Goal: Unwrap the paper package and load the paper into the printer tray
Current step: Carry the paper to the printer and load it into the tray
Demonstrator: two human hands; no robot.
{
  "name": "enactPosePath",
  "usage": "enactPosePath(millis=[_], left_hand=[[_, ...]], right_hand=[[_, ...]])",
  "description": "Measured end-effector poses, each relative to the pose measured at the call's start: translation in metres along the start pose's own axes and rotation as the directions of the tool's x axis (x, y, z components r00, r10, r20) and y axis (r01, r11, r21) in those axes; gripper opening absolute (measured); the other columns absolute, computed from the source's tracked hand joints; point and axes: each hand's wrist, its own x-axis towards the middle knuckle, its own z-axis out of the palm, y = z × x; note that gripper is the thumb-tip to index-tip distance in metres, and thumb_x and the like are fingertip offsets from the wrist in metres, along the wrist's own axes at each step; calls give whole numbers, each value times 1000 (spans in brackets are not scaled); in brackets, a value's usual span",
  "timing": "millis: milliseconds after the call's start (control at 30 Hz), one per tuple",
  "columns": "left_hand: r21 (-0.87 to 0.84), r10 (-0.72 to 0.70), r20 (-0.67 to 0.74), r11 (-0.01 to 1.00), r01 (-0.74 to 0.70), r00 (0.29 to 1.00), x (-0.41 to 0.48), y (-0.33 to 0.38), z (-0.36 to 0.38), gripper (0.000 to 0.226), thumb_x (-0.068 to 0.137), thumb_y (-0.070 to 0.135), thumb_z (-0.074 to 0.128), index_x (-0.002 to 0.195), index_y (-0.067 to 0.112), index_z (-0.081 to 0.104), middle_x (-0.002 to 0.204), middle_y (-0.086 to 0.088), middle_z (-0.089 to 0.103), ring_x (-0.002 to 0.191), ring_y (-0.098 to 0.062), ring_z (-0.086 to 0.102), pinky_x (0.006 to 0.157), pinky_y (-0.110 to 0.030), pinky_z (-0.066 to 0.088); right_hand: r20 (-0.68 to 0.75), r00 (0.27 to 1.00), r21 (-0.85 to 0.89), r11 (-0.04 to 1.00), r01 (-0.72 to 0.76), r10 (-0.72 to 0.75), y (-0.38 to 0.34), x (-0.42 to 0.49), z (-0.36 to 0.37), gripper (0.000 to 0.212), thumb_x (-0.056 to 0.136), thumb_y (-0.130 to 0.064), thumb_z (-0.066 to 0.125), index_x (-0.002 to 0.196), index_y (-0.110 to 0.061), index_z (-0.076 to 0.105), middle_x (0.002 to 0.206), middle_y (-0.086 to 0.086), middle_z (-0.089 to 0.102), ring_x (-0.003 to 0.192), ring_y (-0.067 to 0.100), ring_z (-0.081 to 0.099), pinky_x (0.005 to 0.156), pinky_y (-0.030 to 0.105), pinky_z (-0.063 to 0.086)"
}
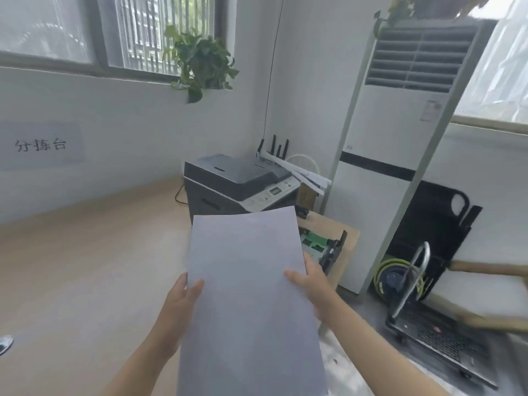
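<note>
— What have the hands got?

— I see both gripping the paper stack (248, 295), bare of wrapping, held up in front. My left hand (178, 312) clamps its left edge, thumb on top; my right hand (313, 292) clamps the right edge likewise.

— And the printer?

— The printer (240, 184) sits on the floor beyond the stack. Its tray (325, 247) lies pulled out on a board just right of the paper.

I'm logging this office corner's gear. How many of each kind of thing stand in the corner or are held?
Printer: 1
Printer tray: 1
Paper stack, in both hands' grip: 1
Floor air conditioner: 1
Hand trolley: 1
Potted plants: 2
Total: 7
</note>
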Motion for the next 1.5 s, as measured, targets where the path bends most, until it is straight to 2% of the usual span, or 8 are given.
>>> enactPosePath(millis=[100, 267, 467, 700, 900, 1100, 1300, 1500], left_hand=[[-8, 14, -49, 1000, -14, 999, 46, 10, 11, 14, 96, 16, 47, 104, 17, 58, 99, -2, 72, 83, -22, 71, 71, -38, 55], [15, 16, -168, 1000, -13, 986, 88, 17, 8, 17, 96, 11, 46, 113, 9, 52, 105, -8, 67, 85, -24, 67, 71, -36, 57], [43, 39, -344, 999, -26, 938, 128, 19, 8, 22, 97, 10, 44, 118, 7, 49, 107, -6, 66, 88, -22, 66, 77, -34, 57], [74, 68, -576, 997, -31, 815, 170, 0, 40, 17, 96, 10, 46, 113, 8, 51, 99, -2, 68, 76, -10, 69, 62, -19, 60], [96, 89, -723, 995, -27, 685, 194, -27, 79, 14, 96, 6, 45, 104, 13, 54, 103, -9, 67, 82, -22, 67, 72, -34, 57], [114, 105, -789, 993, -24, 606, 184, -57, 93, 19, 95, 1, 45, 102, 15, 56, 100, 1, 72, 79, -2, 71, 63, -14, 58], [217, 151, -804, 975, 47, 574, 164, -85, 101, 31, 95, 4, 49, 104, 31, 59, 100, 22, 73, 87, 6, 69, 64, -9, 53], [241, 186, -824, 970, 34, 534, 161, -99, 106, 34, 92, 1, 53, 104, 33, 57, 102, 7, 69, 94, 5, 64, 82, -25, 50]], right_hand=[[56, 998, 1, 1000, 18, -18, -10, 58, -8, 32, 85, -9, 59, 110, -28, 55, 115, 8, 67, 102, 32, 66, 86, 49, 56], [170, 985, -18, 999, 29, -26, -1, 139, -3, 34, 91, -4, 56, 104, -35, 57, 110, 1, 69, 92, 20, 71, 70, 31, 61], [347, 937, 71, 997, 15, -39, 18, 230, 10, 34, 88, -4, 59, 115, -25, 58, 118, 9, 68, 103, 32, 67, 84, 49, 56], [564, 826, 84, 995, -57, -1, 28, 314, 6, 33, 89, -4, 58, 113, -26, 57, 111, 2, 71, 96, 24, 71, 75, 38, 61], [648, 761, 19, 999, -41, 19, 45, 353, -14, 38, 89, -4, 58, 123, -18, 52, 118, 4, 68, 104, 23, 68, 87, 41, 58], [713, 700, -8, 998, -56, 45, 68, 359, -20, 31, 90, 0, 56, 116, -15, 57, 116, 11, 68, 105, 30, 66, 91, 50, 55], [747, 663, -3, 997, -77, 54, 95, 350, -32, 21, 90, 0, 56, 108, -9, 62, 106, 12, 71, 93, 23, 69, 72, 29, 59], [755, 656, 50, 997, -57, 0, 100, 351, -37, 28, 78, -9, 66, 105, -13, 61, 93, -4, 74, 89, 9, 69, 68, 16, 55]])
